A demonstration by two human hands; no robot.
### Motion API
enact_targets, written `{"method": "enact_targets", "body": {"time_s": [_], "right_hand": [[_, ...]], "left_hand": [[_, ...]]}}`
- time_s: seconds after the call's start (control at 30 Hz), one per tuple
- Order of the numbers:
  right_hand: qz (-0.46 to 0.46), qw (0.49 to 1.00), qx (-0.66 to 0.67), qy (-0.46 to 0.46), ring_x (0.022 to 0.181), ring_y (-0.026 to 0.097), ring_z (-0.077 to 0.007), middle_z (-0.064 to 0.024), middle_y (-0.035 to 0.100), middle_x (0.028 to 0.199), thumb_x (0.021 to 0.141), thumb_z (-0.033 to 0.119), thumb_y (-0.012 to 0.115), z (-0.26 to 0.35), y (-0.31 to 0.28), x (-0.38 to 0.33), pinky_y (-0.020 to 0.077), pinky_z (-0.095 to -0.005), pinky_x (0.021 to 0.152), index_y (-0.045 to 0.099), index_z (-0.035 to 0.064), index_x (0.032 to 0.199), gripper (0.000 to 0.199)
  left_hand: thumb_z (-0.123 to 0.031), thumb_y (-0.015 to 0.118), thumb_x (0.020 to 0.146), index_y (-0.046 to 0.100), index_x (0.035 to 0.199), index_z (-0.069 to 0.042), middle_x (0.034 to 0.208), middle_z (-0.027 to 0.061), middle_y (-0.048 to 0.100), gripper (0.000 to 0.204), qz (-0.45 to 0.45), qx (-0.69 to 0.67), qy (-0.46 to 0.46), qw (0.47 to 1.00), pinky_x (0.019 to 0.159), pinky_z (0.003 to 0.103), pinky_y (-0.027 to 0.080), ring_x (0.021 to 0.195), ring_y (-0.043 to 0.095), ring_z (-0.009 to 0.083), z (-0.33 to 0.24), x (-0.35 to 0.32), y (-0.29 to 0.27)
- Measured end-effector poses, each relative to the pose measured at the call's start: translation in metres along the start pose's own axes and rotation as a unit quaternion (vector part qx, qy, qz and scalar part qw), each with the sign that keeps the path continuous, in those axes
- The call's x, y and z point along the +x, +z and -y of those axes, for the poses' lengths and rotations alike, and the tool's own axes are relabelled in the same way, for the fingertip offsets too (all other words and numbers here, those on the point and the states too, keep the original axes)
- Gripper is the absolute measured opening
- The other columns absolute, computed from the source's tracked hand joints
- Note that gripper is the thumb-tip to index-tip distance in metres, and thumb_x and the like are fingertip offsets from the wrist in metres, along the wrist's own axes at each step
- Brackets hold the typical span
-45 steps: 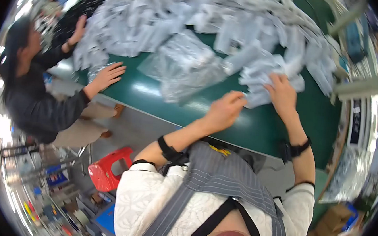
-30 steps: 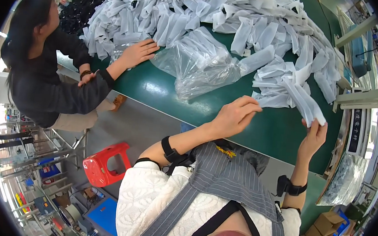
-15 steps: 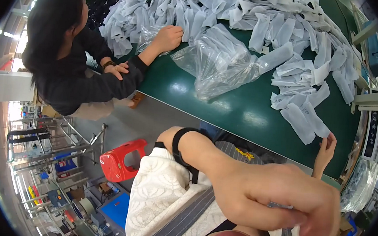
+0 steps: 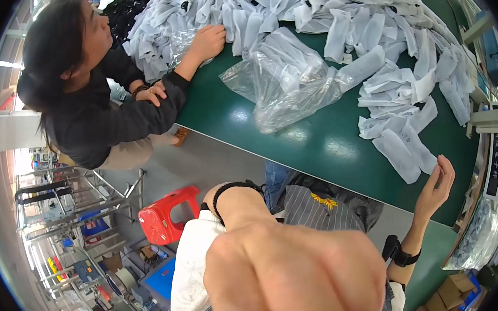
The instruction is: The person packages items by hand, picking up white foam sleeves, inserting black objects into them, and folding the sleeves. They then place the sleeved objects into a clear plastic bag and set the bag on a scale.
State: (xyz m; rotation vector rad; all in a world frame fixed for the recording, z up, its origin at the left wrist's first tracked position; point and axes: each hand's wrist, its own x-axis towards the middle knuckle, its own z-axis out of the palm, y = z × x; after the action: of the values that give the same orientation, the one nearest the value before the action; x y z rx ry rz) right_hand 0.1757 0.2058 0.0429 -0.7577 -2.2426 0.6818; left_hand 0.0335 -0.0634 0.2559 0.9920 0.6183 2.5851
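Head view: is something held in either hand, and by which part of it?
The right hand is at the near end of a whitish pouch; whether it grips cannot be told. The left hand, fingertips hidden, cannot be judged either.

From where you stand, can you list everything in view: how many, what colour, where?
Worktable: one, green, ahead
Frosted pouches: uncountable, whitish, across the worktable
Large plastic bag: one, transparent, worktable centre, whitish contents
Heaped items: uncountable, black, upper left
Coworker: one, dark top, worktable's left
Stool: one, red, floor, left
Metal racks: several, silvery, left
Cardboard boxes: a few, brown, lower right
Plastic sheeting: one bundle, silvery, right edge
Pinstriped apron: one, grey, on wearer
Wrist device: one, black, right wrist
Left hand: one, bare, close to the camera
Right hand: one, bare, beside a pouch, worktable's right front
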Motion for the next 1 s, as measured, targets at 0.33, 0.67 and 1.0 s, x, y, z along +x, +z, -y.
{"method": "enact_targets", "body": {"time_s": [0.33,0.67,1.0], "right_hand": [[0.019,0.999,-0.031,-0.03,0.107,0.058,-0.0187,-0.0092,0.061,0.115,0.098,0.005,0.05,-0.001,0.002,-0.002,0.0458,-0.0296,0.091,0.063,0.0019,0.111,0.019],[0.038,0.999,-0.002,0.001,0.102,0.059,-0.0158,-0.0075,0.061,0.113,0.098,0.007,0.05,-0.006,0.016,-0.005,0.0454,-0.0273,0.088,0.063,0.0022,0.11,0.018],[0.042,0.998,0.017,0.044,0.102,0.058,-0.0197,-0.0095,0.061,0.11,0.096,0.003,0.05,-0.007,0.017,-0.007,0.0447,-0.0298,0.09,0.063,0.0008,0.108,0.018]], "left_hand": [[-0.015,0.057,0.095,0.065,0.096,-0.004,0.105,0.0088,0.062,0.014,0.085,0.001,0.032,0.996,0.077,0.037,0.05,0.096,0.061,0.022,-0.011,-0.002,-0.047],[-0.012,0.054,0.095,0.066,0.095,-0.005,0.095,0.0113,0.066,0.014,0.119,0.016,0.033,0.992,0.067,0.033,0.046,0.078,0.059,0.025,0.0,-0.012,-0.06],[-0.006,0.06,0.091,0.063,0.098,-0.012,0.094,0.0066,0.064,0.009,0.129,-0.004,-0.016,0.992,0.074,0.036,0.049,0.087,0.061,0.0214,0.002,-0.013,-0.066]]}}
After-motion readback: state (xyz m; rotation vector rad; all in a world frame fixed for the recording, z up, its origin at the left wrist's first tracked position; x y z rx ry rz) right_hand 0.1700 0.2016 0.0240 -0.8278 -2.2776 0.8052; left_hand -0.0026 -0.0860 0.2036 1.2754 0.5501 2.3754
